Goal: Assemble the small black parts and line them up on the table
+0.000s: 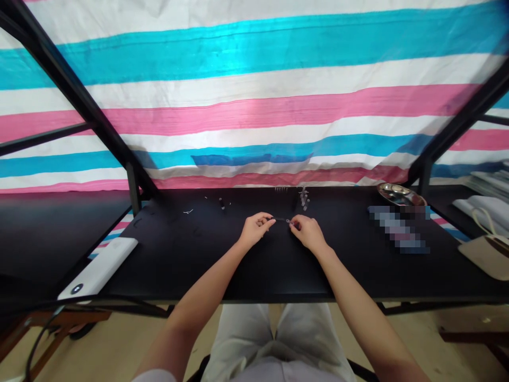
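Left hand (255, 229): thumb and fingertips pinched on a thin dark strip (280, 219), just right of centre frame.
Right hand (309, 232): pinched on a small pale piece (289, 222) at the strip's right end; whether the two are joined, cannot tell.
Small grey cylinders (304, 199): clustered just above the right hand.
Metal dish (401, 195): right of frame, on the black table (178, 260).

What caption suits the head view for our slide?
Left hand and right hand hold a thin dark item at a table.
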Action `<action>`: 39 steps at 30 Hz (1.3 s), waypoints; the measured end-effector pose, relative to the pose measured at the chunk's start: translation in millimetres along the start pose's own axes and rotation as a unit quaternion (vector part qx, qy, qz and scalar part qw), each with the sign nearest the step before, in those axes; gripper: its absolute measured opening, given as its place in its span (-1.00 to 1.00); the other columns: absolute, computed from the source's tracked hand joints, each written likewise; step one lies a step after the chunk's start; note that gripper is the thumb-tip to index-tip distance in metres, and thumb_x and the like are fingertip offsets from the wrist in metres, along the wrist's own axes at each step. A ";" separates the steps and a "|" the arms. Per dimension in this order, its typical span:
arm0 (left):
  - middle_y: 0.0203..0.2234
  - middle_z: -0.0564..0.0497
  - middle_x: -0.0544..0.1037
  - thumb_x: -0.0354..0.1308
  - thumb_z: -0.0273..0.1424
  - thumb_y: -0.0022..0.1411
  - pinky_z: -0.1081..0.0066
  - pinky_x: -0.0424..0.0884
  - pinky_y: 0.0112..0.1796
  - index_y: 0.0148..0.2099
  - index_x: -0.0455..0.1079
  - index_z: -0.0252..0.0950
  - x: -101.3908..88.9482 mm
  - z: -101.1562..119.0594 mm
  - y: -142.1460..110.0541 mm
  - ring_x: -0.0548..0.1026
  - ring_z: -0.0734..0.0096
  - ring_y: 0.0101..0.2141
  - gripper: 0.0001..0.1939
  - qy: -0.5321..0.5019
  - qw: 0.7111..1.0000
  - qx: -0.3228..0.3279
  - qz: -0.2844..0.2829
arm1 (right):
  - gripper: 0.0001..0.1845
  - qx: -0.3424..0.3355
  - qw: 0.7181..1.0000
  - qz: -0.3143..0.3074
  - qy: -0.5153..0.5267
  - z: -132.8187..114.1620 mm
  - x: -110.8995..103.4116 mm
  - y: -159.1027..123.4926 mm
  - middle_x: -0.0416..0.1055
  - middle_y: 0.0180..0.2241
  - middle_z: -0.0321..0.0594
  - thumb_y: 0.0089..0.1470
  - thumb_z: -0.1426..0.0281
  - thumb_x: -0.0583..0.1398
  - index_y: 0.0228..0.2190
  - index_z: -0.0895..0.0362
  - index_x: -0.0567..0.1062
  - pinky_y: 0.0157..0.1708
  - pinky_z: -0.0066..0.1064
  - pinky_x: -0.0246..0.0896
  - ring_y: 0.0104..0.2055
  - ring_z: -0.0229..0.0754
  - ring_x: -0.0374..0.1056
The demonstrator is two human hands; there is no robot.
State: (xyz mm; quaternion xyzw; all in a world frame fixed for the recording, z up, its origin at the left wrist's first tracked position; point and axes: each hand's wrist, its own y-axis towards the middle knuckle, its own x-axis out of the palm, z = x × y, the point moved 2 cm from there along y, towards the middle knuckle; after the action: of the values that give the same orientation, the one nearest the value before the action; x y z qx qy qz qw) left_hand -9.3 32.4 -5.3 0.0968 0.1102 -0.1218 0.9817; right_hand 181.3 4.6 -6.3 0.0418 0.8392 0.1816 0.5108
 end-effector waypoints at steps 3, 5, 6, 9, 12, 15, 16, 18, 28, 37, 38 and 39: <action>-0.70 0.15 0.31 0.17 -0.15 0.01 0.60 0.13 -0.70 -0.25 0.39 -0.35 2.1 0.4 -1.1 0.22 0.67 -0.72 -0.63 -0.001 1.000 0.000 -0.005 | -0.92 0.001 1.000 0.005 -0.013 -0.5 0.4 -0.6 0.42 -0.44 -0.28 -0.01 0.42 0.09 -0.45 0.12 0.40 -0.38 -0.43 -0.04 -0.45 -0.27 0.27; -0.70 0.16 0.32 0.17 -0.15 0.01 0.60 0.13 -0.69 -0.25 0.39 -0.36 3.0 0.6 -1.6 0.22 0.67 -0.72 -0.63 0.000 1.000 0.001 -0.007 | -0.93 0.000 1.000 0.006 -0.010 0.0 1.3 -0.9 0.42 -0.44 -0.28 -0.01 0.42 0.10 -0.45 0.12 0.39 -0.37 -0.43 -0.05 -0.46 -0.28 0.26; -0.70 0.16 0.32 0.17 -0.15 0.01 0.60 0.13 -0.69 -0.25 0.39 -0.36 3.3 0.6 -1.8 0.21 0.68 -0.73 -0.63 0.000 1.000 0.001 -0.009 | -0.93 -0.001 1.000 0.004 -0.005 0.6 2.1 -1.0 0.42 -0.44 -0.29 -0.01 0.42 0.10 -0.45 0.12 0.39 -0.38 -0.44 -0.04 -0.46 -0.28 0.26; -0.70 0.16 0.33 0.17 -0.15 0.01 0.60 0.14 -0.68 -0.25 0.39 -0.36 3.8 1.0 -2.4 0.22 0.67 -0.72 -0.63 0.001 1.000 0.003 -0.014 | -0.95 -0.008 1.000 -0.008 0.014 2.6 5.0 -0.8 0.40 -0.45 -0.29 -0.02 0.42 0.10 -0.46 0.12 0.37 -0.39 -0.45 -0.03 -0.46 -0.29 0.26; -0.69 0.15 0.33 0.17 -0.16 0.01 0.60 0.15 -0.68 -0.25 0.38 -0.37 3.7 2.2 -3.1 0.23 0.67 -0.71 -0.64 0.003 1.000 0.007 -0.012 | -0.97 -0.014 1.000 -0.011 0.013 2.5 5.8 -0.9 0.39 -0.46 -0.29 -0.03 0.44 0.10 -0.47 0.12 0.35 -0.40 -0.45 -0.02 -0.45 -0.27 0.26; -0.69 0.15 0.33 0.18 -0.18 0.01 0.59 0.15 -0.67 -0.26 0.39 -0.37 3.8 3.3 -3.7 0.23 0.66 -0.71 -0.65 0.009 1.000 0.013 -0.011 | -0.96 -0.011 1.000 -0.005 -0.018 -0.9 3.2 -1.6 0.39 -0.46 -0.29 -0.02 0.46 0.09 -0.48 0.12 0.34 -0.39 -0.44 -0.03 -0.43 -0.26 0.27; -0.69 0.15 0.33 0.18 -0.18 0.01 0.59 0.15 -0.67 -0.26 0.39 -0.37 3.9 3.4 -3.8 0.22 0.66 -0.70 -0.65 0.013 1.000 0.015 -0.012 | -0.95 -0.009 0.999 -0.002 -0.032 -2.5 2.0 -1.9 0.39 -0.46 -0.29 -0.02 0.46 0.09 -0.48 0.12 0.34 -0.39 -0.44 -0.04 -0.43 -0.26 0.27; -0.69 0.15 0.33 0.19 -0.19 0.00 0.59 0.15 -0.67 -0.26 0.39 -0.38 4.0 3.0 -3.9 0.22 0.66 -0.70 -0.65 0.020 1.000 0.021 -0.010 | -0.94 -0.004 0.998 0.000 -0.064 -5.6 0.1 -2.6 0.39 -0.45 -0.28 -0.02 0.47 0.08 -0.48 0.13 0.34 -0.39 -0.44 -0.05 -0.42 -0.26 0.27; -0.68 0.16 0.30 0.17 -0.21 0.02 0.59 0.13 -0.65 -0.25 0.40 -0.37 3.7 1.0 -3.3 0.17 0.68 -0.69 -0.67 0.051 0.998 0.048 -0.005 | -0.94 0.013 0.990 0.012 -0.143 -11.2 -0.1 -4.0 0.38 -0.44 -0.24 0.00 0.46 0.06 -0.46 0.14 0.34 -0.41 -0.42 -0.09 -0.41 -0.25 0.27; -0.59 0.09 0.42 0.12 -0.24 0.08 0.61 0.15 -0.64 -0.19 0.43 -0.35 1.8 -4.9 -0.9 0.16 0.69 -0.69 -0.69 0.113 0.989 0.096 0.001 | -0.90 0.013 0.998 0.048 -0.048 -10.4 0.9 -4.3 0.34 -0.45 -0.29 0.00 0.46 0.05 -0.45 0.10 0.37 -0.47 -0.46 -0.02 -0.46 -0.27 0.24; -0.57 0.07 0.45 0.10 -0.25 0.10 0.61 0.17 -0.64 -0.17 0.43 -0.34 1.5 -5.0 -0.8 0.18 0.69 -0.70 -0.69 0.114 0.989 0.093 0.000 | -0.90 0.010 0.998 0.057 -0.032 -10.0 1.5 -4.3 0.34 -0.44 -0.29 0.00 0.44 0.05 -0.44 0.09 0.38 -0.47 -0.47 0.00 -0.46 -0.28 0.24; -0.55 0.06 0.48 0.08 -0.25 0.11 0.60 0.19 -0.64 -0.15 0.43 -0.34 1.5 -4.9 -0.7 0.20 0.68 -0.69 -0.68 0.113 0.989 0.091 -0.003 | -0.89 0.007 0.998 0.066 -0.018 -9.7 1.9 -4.3 0.35 -0.44 -0.29 0.01 0.43 0.05 -0.43 0.09 0.38 -0.46 -0.47 0.01 -0.46 -0.28 0.25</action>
State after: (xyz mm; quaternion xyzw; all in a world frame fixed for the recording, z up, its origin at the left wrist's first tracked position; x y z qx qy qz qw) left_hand -9.0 32.4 -10.5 0.1989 0.2091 -0.1225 0.9496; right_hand 172.4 -1.5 -5.4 0.1042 0.8264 0.2079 0.5128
